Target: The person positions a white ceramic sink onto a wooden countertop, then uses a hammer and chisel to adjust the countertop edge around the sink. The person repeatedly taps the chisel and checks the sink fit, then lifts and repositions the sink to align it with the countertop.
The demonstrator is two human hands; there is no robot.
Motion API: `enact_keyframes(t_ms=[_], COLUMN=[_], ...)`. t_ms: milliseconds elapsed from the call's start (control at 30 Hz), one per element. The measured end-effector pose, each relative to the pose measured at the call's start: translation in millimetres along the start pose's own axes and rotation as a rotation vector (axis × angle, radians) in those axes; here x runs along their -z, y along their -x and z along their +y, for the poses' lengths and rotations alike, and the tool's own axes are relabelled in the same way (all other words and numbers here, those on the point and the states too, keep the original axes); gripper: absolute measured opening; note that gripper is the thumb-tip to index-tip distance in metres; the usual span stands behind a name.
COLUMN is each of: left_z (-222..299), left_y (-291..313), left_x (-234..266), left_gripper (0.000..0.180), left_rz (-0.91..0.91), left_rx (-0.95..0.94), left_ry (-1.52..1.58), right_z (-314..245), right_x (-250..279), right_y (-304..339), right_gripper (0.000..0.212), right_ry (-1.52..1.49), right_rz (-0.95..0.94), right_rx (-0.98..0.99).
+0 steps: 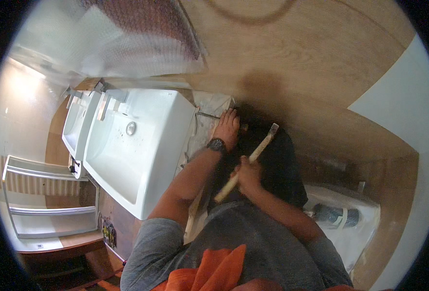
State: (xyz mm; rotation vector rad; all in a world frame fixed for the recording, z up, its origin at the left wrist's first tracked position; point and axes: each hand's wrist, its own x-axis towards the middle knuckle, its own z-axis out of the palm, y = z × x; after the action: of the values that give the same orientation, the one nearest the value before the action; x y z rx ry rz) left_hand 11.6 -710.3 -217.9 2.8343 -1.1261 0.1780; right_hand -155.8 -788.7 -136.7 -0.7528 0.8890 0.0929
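Observation:
My right hand (248, 175) is closed around the pale wooden handle of a hammer (260, 147). The hammer slants upward to the right in front of my dark-clothed legs, its end dark and whitish. Farther up and to the left, my left hand (228, 127), with a black watch at the wrist, is at the dusty, whitish ledge (195, 133) beside a white sink. A thin dark metal rod (207, 115) sticks out leftward from its fingers, which look curled on it. The rod's other end is hidden by the hand.
The white rectangular sink (149, 160) stands left of my arm, with a second small basin (76, 123) or its reflection beyond. Wood-look panelling (292, 58) rises ahead. Bubble wrap (127, 43) covers the upper left. A dark roll (338, 216) lies in a white tub (364, 233) at right.

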Motion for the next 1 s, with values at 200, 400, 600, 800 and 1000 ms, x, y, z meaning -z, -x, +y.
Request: enact_keyframes(t_ms=[200, 400, 600, 800, 1000], left_z=[-6, -4, 1, 11, 74], left_y=[4, -6, -4, -3, 45], left_x=[-8, -9, 13, 9, 6], left_gripper=[0.051, 0.048, 0.043, 0.053, 0.062], left_rz=[-0.002, 0.086, -0.081, 0.034, 0.257], left_rx=[-0.005, -0.026, 0.104, 0.136, 0.041], left_ry=[0.001, -0.033, 0.065, 0.041, 0.374], right_z=[-10, -9, -37, -44, -84], right_x=[15, -2, 36, 54, 73], right_y=[-8, -7, -11, -19, -6], right_gripper=[0.02, 0.021, 0.021, 0.023, 0.024], right_ry=[0.242, 0.321, 0.34, 0.204, 0.235], right_rz=[-0.144, -0.224, -0.211, -0.18, -0.155], right_rx=[-0.116, -0.081, -0.117, -0.195, -0.147])
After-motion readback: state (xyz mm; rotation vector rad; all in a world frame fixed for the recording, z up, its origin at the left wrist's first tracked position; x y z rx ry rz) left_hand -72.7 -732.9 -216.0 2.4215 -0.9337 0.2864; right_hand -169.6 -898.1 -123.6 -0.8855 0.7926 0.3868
